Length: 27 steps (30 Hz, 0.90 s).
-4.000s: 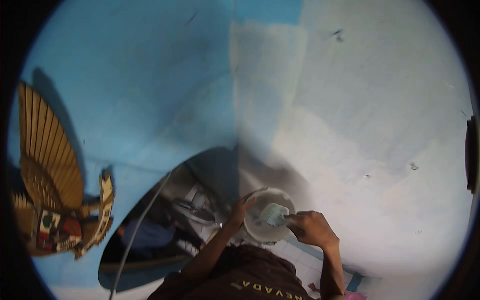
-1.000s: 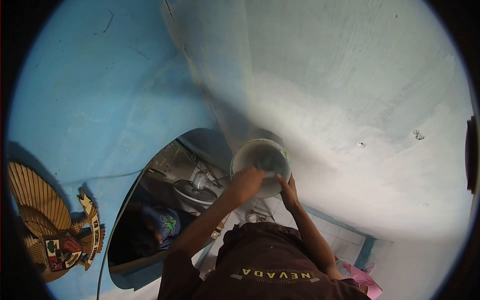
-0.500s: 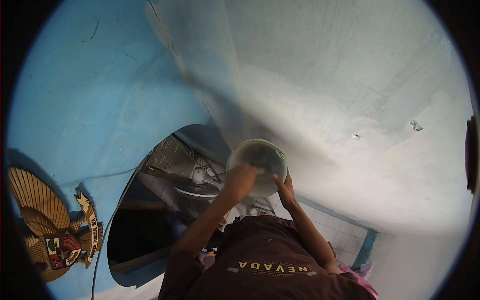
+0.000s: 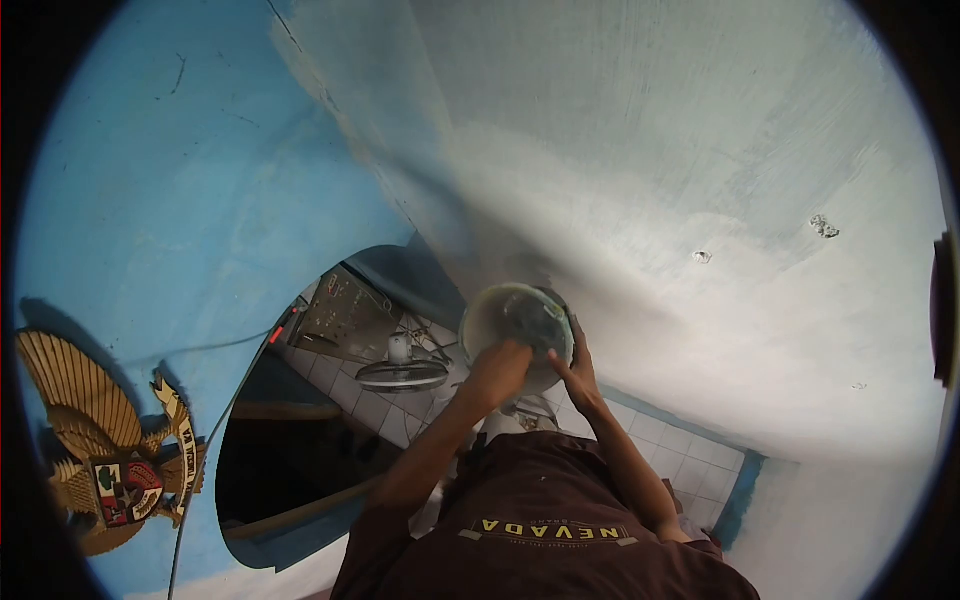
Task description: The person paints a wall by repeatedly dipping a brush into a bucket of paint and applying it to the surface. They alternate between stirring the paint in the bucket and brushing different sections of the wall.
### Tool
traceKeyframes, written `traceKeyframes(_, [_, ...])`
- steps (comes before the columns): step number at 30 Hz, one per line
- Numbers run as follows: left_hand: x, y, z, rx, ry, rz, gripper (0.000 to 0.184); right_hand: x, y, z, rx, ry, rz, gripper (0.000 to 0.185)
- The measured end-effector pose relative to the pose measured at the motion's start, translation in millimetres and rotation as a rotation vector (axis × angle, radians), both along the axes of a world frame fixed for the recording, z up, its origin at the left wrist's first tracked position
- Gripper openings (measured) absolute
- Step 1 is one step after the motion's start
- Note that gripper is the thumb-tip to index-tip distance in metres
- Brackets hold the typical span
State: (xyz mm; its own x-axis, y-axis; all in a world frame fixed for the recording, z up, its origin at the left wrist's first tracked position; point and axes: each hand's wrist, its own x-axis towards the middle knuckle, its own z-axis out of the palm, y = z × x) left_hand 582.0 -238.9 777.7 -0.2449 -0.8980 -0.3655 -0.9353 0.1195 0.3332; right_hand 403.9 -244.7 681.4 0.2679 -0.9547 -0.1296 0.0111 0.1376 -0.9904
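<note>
A round bucket (image 4: 488, 312) is held up in front of my chest, its mouth facing me, with greyish residue inside and a smear on the rim. On its right side my right hand (image 4: 582, 366) grips the wall, thumb over the rim and fingers round the outside. My left hand (image 4: 502, 368) reaches into the mouth from the left, fingers curled closed. What those fingers hold, if anything, is hidden inside the bucket.
A pale, patchy wall (image 4: 640, 180) with small chipped holes rises ahead and right. On the blue wall (image 4: 200, 180) at left hang a golden eagle emblem (image 4: 120, 450) and a dark oval mirror (image 4: 290, 470). A fan (image 4: 402, 374) shows near white floor tiles (image 4: 655, 433).
My left hand has shifted slightly right and down inside the bucket. The bucket sits a little lower, still in my right hand. A person's shape near the fan is less visible.
</note>
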Motion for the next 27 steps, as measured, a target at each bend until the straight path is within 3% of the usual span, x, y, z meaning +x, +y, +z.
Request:
traceKeyframes(2, [2.9,0.1,-14.4,0.008,0.036,-0.035,0.028,-8.2,0.4,-11.1,-0.046,0.075,0.011,0.094])
traceKeyframes(4, [12.7,4.2,-17.9,-0.132,0.333,-0.026,0.022,-15.9,2.1,-15.2,0.022,-0.018,0.022,0.094])
traceKeyframes(8, [0.6,11.3,-9.4,-0.096,0.323,0.073,0.023,-22.4,7.1,-27.7,0.122,-0.099,0.013,0.092])
traceKeyframes(11, [-17.9,14.7,-21.4,-0.034,0.111,0.022,0.026,-22.5,12.3,-30.3,0.117,-0.058,0.007,0.092])
traceKeyframes(14, [-11.8,15.9,-32.8,0.007,0.259,0.052,0.029,-27.4,13.6,-40.9,0.094,-0.042,-0.012,0.092])
traceKeyframes(16, [4.0,19.9,-43.9,-0.222,0.463,-0.036,0.034,-32.6,16.8,-39.4,0.153,-0.108,-0.015,0.092])
traceKeyframes(20, [12.4,32.1,37.8,-0.003,0.528,0.132,0.033,-46.6,22.2,-43.0,0.201,-0.166,-0.024,0.094])
traceKeyframes(23, [19.7,36.5,69.0,-0.117,0.691,0.164,0.033,-48.6,27.8,-33.6,0.254,-0.239,-0.044,0.092])
traceKeyframes(27, [27.2,22.5,108.5,-0.617,0.674,0.153,0.038,-46.5,22.8,-32.6,0.241,-0.311,-0.065,0.087])
